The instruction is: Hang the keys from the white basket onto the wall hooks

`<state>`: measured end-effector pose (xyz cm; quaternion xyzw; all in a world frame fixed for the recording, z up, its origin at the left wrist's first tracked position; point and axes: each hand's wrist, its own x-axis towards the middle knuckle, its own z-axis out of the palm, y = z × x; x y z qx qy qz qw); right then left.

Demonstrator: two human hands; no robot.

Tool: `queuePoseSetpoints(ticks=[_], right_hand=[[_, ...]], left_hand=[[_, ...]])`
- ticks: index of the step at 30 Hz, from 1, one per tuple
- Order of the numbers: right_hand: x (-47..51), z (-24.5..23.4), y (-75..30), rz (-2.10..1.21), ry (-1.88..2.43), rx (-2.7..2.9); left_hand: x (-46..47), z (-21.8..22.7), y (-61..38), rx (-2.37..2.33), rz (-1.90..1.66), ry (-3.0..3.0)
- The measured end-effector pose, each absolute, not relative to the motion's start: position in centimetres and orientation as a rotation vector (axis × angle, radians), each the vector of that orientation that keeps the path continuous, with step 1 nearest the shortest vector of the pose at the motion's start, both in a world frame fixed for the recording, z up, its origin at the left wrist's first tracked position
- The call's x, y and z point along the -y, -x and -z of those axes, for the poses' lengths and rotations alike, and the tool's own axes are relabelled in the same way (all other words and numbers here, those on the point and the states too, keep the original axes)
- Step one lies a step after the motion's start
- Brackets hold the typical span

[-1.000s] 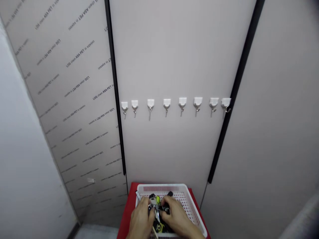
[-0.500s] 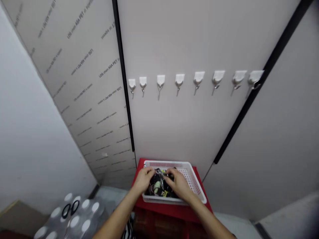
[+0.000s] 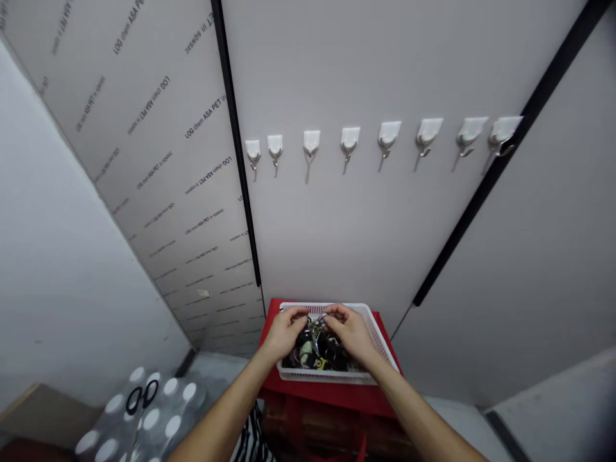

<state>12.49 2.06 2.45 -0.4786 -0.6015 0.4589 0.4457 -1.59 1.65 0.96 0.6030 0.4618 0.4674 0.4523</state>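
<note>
My left hand (image 3: 285,332) is over the left part of a white plastic basket (image 3: 380,372), thumb and fingers closed in a pinch. My right hand (image 3: 351,330) pinches in the same way a short distance to the right. Between the fingertips is a bunch of metal keys (image 3: 316,330), held just above the basket's contents. Below lie tangled dark items with key rings, a pale green rounded piece (image 3: 306,351) and a small yellow-and-black piece (image 3: 320,364). The fingers partly cover what they grip.
The basket rests on a red surface (image 3: 332,396) against a pale panel. A row of several white hooks (image 3: 350,144) is fixed to that panel. At lower left, black-handled scissors (image 3: 143,396) lie on wrapped bottles with white caps (image 3: 114,404).
Both hands have risen slightly, toward the basket's far edge. The metal keys show more clearly between the fingers. The view has shifted a little, and the hooks appear higher.
</note>
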Motion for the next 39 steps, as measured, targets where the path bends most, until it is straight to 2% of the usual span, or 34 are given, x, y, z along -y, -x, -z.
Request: queuePoseSetpoints(ticks=[5,12,21,26,34,39], right_hand=[[-2.8,-4.8,-11.4,-1.115,1.268,1.539],[-4.7,-9.1,-8.7,-1.130,1.164,1.576],[-6.7,-20.0,-3.1,-0.678,0.740,1.654],[-7.6,-23.3,-0.6,-0.451,0.671,1.690],[-9.3,-24.0,0.8,-0.164,0.904,1.870],[-9.6,-23.5,0.8,-0.114,0.986,1.916]], left_hand=[[-1.1,-2.7,1.3,-1.055,-1.103,-1.596],[-2.5,-5.0,2.2,-0.998,-1.317,-1.492],[-5.1,-17.6,6.3,-0.882,-1.659,-1.413],[-6.1,-22.1,8.1,-0.787,-1.774,-1.293],[-8.1,-23.3,9.2,-0.868,-1.790,-1.207],[-8.5,-22.7,9.0,-0.927,-1.749,-1.204]])
